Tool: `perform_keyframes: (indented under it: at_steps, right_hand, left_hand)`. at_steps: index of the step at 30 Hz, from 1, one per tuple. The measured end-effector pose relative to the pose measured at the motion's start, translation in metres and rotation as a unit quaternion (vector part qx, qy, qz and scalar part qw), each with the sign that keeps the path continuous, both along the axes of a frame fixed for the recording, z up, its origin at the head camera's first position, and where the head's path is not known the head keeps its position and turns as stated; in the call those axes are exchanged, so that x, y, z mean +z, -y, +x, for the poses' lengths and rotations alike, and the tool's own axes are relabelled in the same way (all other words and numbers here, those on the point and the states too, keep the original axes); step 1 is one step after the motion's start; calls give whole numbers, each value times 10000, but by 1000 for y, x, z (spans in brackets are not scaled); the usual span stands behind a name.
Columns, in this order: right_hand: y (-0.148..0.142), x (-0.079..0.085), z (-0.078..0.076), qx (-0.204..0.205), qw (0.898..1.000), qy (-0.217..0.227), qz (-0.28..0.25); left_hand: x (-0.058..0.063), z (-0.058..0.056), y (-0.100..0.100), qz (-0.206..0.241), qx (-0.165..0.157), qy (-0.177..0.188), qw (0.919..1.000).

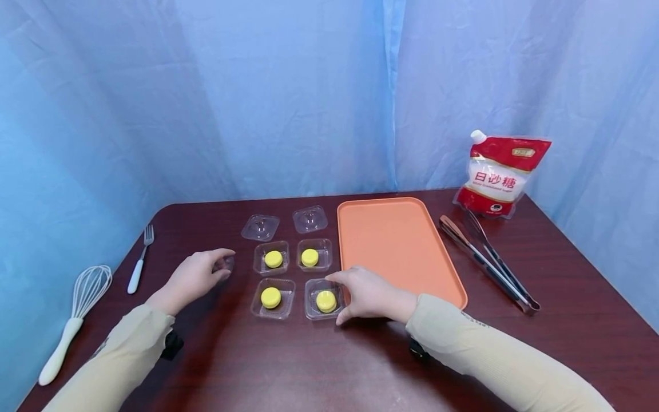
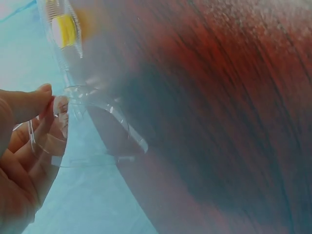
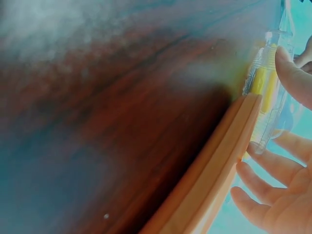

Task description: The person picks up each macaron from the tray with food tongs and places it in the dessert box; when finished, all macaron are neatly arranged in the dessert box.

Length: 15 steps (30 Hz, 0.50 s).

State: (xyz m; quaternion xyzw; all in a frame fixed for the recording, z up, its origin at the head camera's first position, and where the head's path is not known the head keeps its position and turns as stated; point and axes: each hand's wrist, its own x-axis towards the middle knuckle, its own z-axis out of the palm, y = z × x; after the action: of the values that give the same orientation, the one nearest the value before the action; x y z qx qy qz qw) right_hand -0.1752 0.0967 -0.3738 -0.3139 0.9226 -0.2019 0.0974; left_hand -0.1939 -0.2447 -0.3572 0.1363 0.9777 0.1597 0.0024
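Thumb and fingers of my left hand (image 1: 198,276) pinch a clear plastic lid (image 2: 127,129), tilted above the table left of the boxes. My right hand (image 1: 368,293) spans the near right clear box (image 1: 310,297), thumb at its near edge and index finger at its far edge. Inside that box lies a yellow, macaron-like round (image 1: 326,301). Three more open boxes hold similar rounds: near left box (image 1: 285,310), back left box (image 1: 261,264) and back right box (image 1: 323,263). Behind them lie two clear lids, a left lid (image 1: 260,228) and a right lid (image 1: 310,220).
An orange tray (image 1: 396,246) lies right of the boxes, its edge beside my right hand. Tongs (image 1: 489,260) and a red-and-white sugar pouch (image 1: 494,177) are farther right. At the left edge lie a fork (image 1: 140,263) and a whisk (image 1: 74,320). A blue curtain (image 1: 288,103) hangs behind the table.
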Motion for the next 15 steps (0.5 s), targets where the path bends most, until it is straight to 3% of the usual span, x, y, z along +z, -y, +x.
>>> perform_keyframes:
  at_steps: [7,11,15]
  right_hand:
    - [-1,0,0,44,10000,-24,23]
    - [-2,-2,-1,131,9997,-186,16]
    - [-3,-4,-1,219,9992,-329,1]
  left_hand:
    - [7,9,2,109,153,-334,9993]
    - [9,13,3,482,194,-654,9965]
    - [9,17,4,1002,278,-1096,9885]
